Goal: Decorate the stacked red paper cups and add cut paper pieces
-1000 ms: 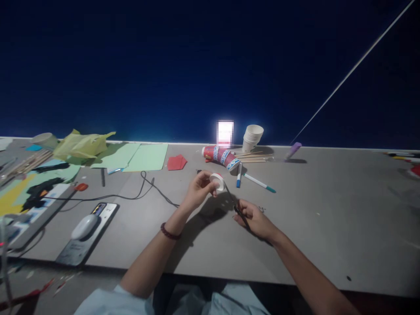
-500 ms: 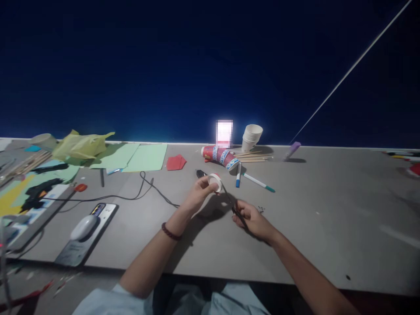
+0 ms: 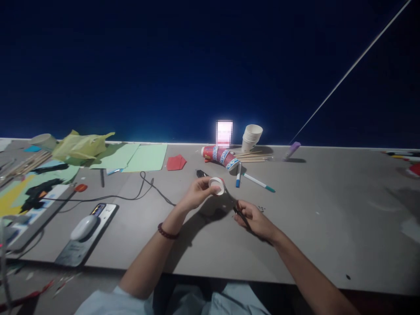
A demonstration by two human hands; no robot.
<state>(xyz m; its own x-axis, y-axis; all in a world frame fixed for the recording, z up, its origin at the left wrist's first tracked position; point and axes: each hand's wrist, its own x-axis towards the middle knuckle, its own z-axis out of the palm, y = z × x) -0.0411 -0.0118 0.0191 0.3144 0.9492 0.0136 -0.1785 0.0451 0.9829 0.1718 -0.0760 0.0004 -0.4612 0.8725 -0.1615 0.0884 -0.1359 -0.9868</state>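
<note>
My left hand (image 3: 200, 192) is closed on a small paper cup (image 3: 216, 186), thumb across its round white end; a bit of red shows at its side. In my right hand (image 3: 254, 218) are dark-handled scissors (image 3: 241, 213). Their blades point up and left and reach the cup's right side; whether they cut into it I cannot make out. Just behind the cup, a dark object (image 3: 201, 173) lies partly hidden by my left fingers. Beyond my hands, patterned red and blue paper cups (image 3: 221, 157) lie on their side.
Markers (image 3: 259, 182), wooden sticks (image 3: 254, 156) and stacked white cups (image 3: 252, 138) stand or lie beyond my hands. Left are red paper (image 3: 176, 162), green sheets (image 3: 146, 157), a black cable (image 3: 114, 197), a phone (image 3: 70, 253) bearing a white case, and a power strip (image 3: 39, 218).
The paper cup has turned so its round end faces me more, and it sits slightly lower and farther right. My right hand with the scissors has shifted slightly right.
</note>
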